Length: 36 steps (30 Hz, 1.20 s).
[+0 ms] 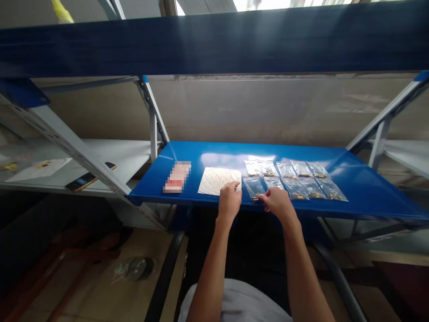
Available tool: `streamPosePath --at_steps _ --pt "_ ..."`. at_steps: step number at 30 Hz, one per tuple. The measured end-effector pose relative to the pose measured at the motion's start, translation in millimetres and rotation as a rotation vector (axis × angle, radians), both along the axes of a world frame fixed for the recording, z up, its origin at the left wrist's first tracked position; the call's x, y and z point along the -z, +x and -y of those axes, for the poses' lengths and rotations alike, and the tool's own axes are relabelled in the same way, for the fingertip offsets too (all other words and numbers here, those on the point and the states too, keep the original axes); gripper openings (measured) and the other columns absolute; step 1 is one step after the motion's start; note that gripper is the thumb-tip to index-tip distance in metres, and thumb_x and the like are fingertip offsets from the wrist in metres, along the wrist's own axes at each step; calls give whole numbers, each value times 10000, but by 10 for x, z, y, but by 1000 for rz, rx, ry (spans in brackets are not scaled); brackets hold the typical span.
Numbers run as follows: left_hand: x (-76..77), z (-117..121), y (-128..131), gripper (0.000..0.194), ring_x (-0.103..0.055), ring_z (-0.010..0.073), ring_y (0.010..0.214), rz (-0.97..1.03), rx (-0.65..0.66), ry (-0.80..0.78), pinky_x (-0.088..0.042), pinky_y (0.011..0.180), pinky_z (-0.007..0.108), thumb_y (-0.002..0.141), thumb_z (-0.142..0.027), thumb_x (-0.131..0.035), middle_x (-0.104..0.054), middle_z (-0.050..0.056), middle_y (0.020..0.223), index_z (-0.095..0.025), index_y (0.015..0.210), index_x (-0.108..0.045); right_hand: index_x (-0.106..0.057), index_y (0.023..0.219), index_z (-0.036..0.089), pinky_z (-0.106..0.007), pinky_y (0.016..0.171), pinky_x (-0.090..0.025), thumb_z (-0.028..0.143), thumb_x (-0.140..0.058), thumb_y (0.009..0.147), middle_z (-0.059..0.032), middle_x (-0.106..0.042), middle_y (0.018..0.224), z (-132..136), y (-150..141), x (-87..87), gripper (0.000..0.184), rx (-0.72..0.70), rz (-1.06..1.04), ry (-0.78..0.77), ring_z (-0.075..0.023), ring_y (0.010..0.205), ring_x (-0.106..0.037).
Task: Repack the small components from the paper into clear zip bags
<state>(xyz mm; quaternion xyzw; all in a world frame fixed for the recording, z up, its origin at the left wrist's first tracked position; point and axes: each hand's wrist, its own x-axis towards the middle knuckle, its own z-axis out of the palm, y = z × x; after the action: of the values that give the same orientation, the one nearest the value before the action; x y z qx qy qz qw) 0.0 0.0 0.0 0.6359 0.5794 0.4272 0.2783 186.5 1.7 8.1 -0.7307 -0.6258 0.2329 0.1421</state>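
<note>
My left hand (229, 197) rests over the right edge of a cream-white cloth or paper sheet (214, 180). Its fingers are loosely curled, with a gap between thumb and forefinger and nothing visible in them. My right hand (277, 200) pinches the lower right corner of a clear plastic bag (253, 185) lying on the blue table. Small dark and yellowish pieces, too small to name, sit at the bottom of this bag. To its right, several similar bags (298, 188) lie in two rows, with small yellow and dark pieces inside.
A pinkish, pixelated item (177, 177) lies left on the blue table (208, 152). A blue shelf beam (214, 44) crosses above, with metal braces (154, 112) at the sides. A phone (89, 179) sits on the grey left shelf (110, 152).
</note>
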Motion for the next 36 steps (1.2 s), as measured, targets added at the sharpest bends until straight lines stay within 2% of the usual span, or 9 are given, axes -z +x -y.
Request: streamPosePath --at_steps 2,5,11,17,21,25,28,31,36 --pt "118 -15 59 341 -685 225 1065 -127 -23 51 -529 1007 365 906 -42 -553 -735 121 1147 -158 1173 -731 -563 581 197 -261 638 -508 319 -614 958 -59 -684 568 8 -20 -18 399 -7 -62 -29 -177 521 -687" --pt "143 -3 85 345 -654 231 1116 -234 -4 87 -512 1027 355 948 -47 -482 -718 123 1152 -153 1168 -726 -569 586 199 -249 593 -511 269 -610 954 -58 -697 575 9 -35 -31 377 -5 -109 -43 -173 501 -686" --pt "-42 -57 200 359 -611 268 1149 -393 -26 108 -493 1001 370 1028 -169 -412 -691 159 1162 -135 1284 -662 -555 668 200 -233 589 -508 236 -594 965 -35 -693 571 7 -27 -36 302 -32 -131 -24 -164 507 -696" --pt "-215 -239 424 298 -662 291 1053 -501 15 -42 -507 935 376 1015 -223 -441 -705 188 1058 -121 1039 -720 -513 729 211 -217 472 -471 174 -553 952 -14 -668 577 39 -18 -34 230 -55 -195 -46 -165 484 -684" --pt "-276 -189 397 193 -705 261 937 -297 27 -122 -535 830 337 949 -232 -542 -745 125 951 -183 910 -724 -501 731 213 -223 446 -465 155 -517 929 -22 -666 573 75 -9 -56 207 -92 -228 -63 -177 479 -679" --pt "-344 -36 178 17 -728 197 755 97 68 -134 -534 689 268 843 -209 -664 -744 46 813 -195 838 -672 -514 727 213 -216 477 -478 135 -529 870 -10 -683 579 131 -4 -199 164 -157 -241 -22 -166 496 -681" --pt "-426 82 -9 80 -741 178 655 334 136 -177 -511 599 229 835 -233 -708 -744 30 757 -183 877 -662 -550 773 217 -240 509 -496 207 -557 875 -8 -704 613 180 -33 -349 102 -169 -297 60 -178 525 -688" --pt "-532 171 -132 147 -771 202 706 412 172 -171 -496 561 211 866 -306 -722 -772 59 803 -173 921 -691 -581 859 220 -273 547 -493 302 -628 869 -20 -725 667 225 -124 -517 95 -115 -288 207 -198 571 -689" --pt "-696 283 -184 240 -780 216 789 421 130 -40 -539 601 235 951 -427 -646 -786 65 859 -193 985 -688 -653 839 215 -293 599 -468 526 -550 957 -54 -755 748 269 -413 -818 348 -107 -433 378 -223 688 -714"
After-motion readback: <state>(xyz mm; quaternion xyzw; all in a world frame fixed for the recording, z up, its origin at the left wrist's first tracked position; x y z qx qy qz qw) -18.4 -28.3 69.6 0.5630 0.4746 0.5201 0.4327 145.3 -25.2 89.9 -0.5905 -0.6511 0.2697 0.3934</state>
